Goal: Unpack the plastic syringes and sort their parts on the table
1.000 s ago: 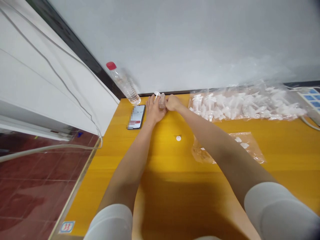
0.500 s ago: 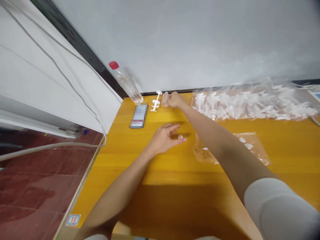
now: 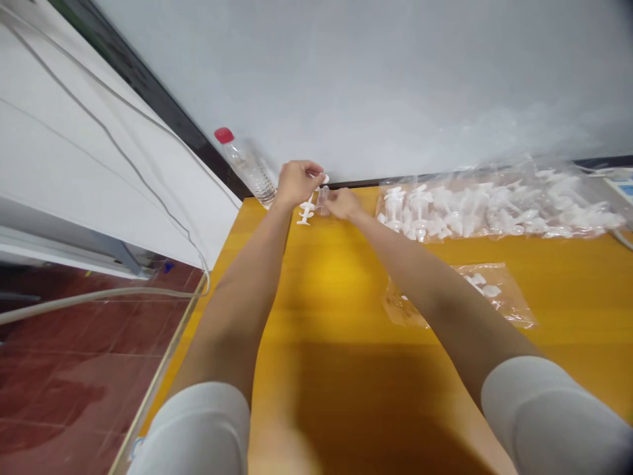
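White disc (image 3: 325,179) pinched above clear barrel (image 3: 322,199)

The barrel is near the table's (image 3: 336,277) back edge, gripped by the right hand's (image 3: 345,204) fingers. The left hand's (image 3: 295,183) fingertips close on the disc. Just left of the barrel lies a white plunger (image 3: 306,210); beyond it, a red-capped bottle (image 3: 248,174). Rightward rests a clear bag (image 3: 484,208) of white parts, with a smaller bag (image 3: 512,305) nearer the person.

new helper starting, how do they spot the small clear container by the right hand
Along the far edge of the yellow table, left of the large bag, find the right hand. The small container at its left side is transparent, unlike the adjacent white plastic piece.
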`<state>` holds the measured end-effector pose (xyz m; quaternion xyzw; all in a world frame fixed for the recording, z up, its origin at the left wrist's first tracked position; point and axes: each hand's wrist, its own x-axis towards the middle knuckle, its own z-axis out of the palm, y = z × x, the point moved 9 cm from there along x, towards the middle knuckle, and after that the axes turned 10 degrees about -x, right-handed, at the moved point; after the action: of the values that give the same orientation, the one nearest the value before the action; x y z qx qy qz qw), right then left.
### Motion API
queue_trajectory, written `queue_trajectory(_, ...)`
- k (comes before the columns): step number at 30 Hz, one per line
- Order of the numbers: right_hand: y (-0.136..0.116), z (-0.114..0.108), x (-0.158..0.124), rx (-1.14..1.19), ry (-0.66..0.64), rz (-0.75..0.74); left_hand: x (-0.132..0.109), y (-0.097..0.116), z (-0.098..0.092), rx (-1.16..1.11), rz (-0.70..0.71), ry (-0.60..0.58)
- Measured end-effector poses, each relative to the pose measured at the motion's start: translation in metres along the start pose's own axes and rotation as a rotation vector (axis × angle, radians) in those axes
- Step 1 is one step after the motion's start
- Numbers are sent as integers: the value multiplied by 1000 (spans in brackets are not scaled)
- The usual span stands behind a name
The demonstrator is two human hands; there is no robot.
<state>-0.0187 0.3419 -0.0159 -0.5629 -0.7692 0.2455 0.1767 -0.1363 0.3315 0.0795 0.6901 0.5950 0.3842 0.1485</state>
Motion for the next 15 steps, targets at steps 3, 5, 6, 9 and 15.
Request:
queue_trajectory(3,-5,7,0,-11,5,24,31,-12,26,99,-26,-131)
queue_trajectory(5,-7,11,-3,-12,2,43,40,-18,44,178,-36,-211)
queue_trajectory(6,-8,12,-4,-11,0,51,42,-20,52,223,-37,-246)
queue_trajectory(9,-10,13,-9,2,-12,52,48,-27,71,361,-47,-333)
queue_trajectory(15,-12,13,-15,24,-34,12,52,-40,93,522,-32,-466)
